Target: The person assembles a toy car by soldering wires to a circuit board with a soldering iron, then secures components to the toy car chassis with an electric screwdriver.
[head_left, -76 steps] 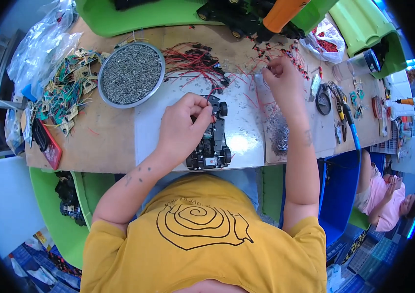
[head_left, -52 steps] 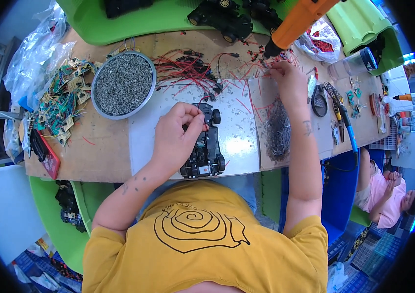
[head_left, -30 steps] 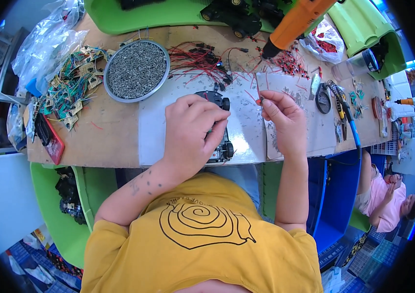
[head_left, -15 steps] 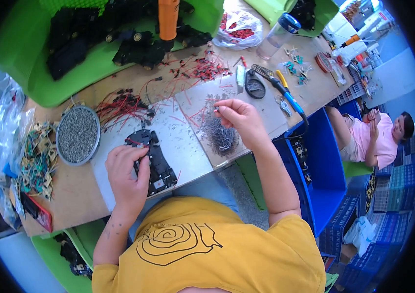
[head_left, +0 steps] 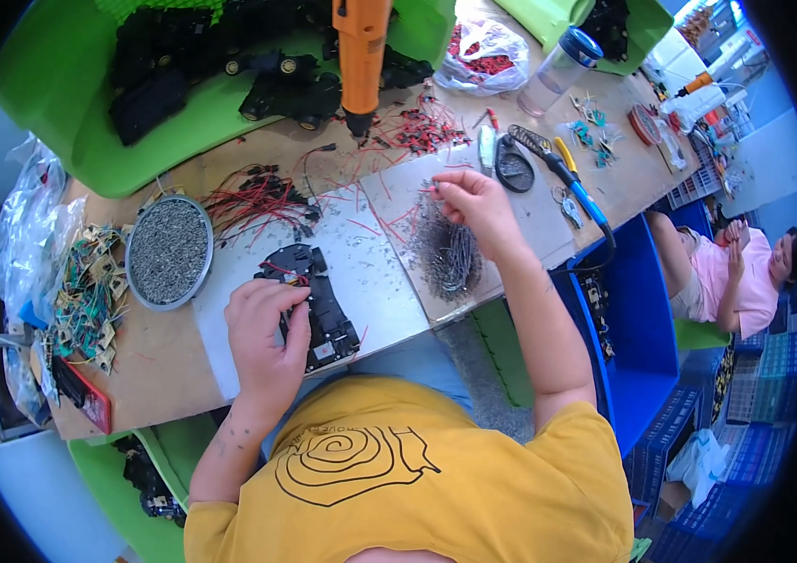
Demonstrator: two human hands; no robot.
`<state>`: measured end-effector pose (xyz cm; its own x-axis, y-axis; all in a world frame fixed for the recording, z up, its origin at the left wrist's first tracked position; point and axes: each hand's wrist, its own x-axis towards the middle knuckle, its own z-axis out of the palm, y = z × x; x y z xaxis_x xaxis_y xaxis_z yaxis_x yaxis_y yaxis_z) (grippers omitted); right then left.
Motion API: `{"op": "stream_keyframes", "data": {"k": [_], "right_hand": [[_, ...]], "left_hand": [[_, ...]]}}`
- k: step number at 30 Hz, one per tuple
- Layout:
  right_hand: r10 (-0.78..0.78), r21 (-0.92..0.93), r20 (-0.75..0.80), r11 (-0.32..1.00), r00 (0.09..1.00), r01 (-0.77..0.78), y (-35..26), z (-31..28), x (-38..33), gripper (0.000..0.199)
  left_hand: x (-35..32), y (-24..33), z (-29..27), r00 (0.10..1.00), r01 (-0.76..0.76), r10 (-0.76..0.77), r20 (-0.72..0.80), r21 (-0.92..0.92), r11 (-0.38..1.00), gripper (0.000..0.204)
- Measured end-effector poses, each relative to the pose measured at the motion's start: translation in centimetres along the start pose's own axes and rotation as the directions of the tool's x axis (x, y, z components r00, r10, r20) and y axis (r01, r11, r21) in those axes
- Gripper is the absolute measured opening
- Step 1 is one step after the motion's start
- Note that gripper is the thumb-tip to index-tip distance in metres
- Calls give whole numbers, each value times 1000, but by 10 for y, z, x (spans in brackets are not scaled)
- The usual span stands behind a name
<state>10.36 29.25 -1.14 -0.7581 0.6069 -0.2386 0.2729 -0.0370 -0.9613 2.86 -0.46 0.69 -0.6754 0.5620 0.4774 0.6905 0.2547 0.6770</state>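
A black plastic toy-car chassis (head_left: 328, 314) lies on a white sheet in front of me, with a short red wire near its upper end. My left hand (head_left: 267, 324) is closed over the chassis's left side, thumb and fingertips against it. Off to the right, my right hand (head_left: 478, 208) is raised over the work surface in a pinch. Something small and reddish shows at its fingertips, too tiny to make out. Below that hand spreads a dark pile of fine metal bits and wire pieces (head_left: 452, 258).
A round dish of small metal parts (head_left: 168, 251) stands left of red wires (head_left: 262, 202). An orange electric screwdriver (head_left: 359, 56) hangs before a green bin (head_left: 61, 141). Right are a soldering iron (head_left: 586, 199), a blue bin (head_left: 643, 328) and a seated person (head_left: 746, 281).
The whole view has shifted, so the bench sits farther right in the picture and more of the orange screwdriver shows. Both hands keep nearly the same pose.
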Motion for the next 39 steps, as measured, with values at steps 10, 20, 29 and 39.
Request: {"op": "stream_keyframes", "data": {"k": [10, 20, 29, 39], "right_hand": [[-321, -434, -244, 880, 915, 193, -8, -23, 89, 34], [-465, -833, 80, 454, 882, 316, -16, 20, 92, 61], [-349, -933, 114, 285, 930, 221, -31, 59, 84, 64], [-380, -760, 165, 539, 910, 363, -50, 55, 70, 36]], "left_hand": [[-4, -12, -7, 999, 42, -42, -2, 11, 999, 17], [-2, -16, -4, 998, 56, -55, 17, -1, 998, 17], [-6, -13, -5, 998, 52, -52, 46, -1, 999, 15], [-13, -16, -9, 999, 40, -40, 4, -6, 999, 19]]}}
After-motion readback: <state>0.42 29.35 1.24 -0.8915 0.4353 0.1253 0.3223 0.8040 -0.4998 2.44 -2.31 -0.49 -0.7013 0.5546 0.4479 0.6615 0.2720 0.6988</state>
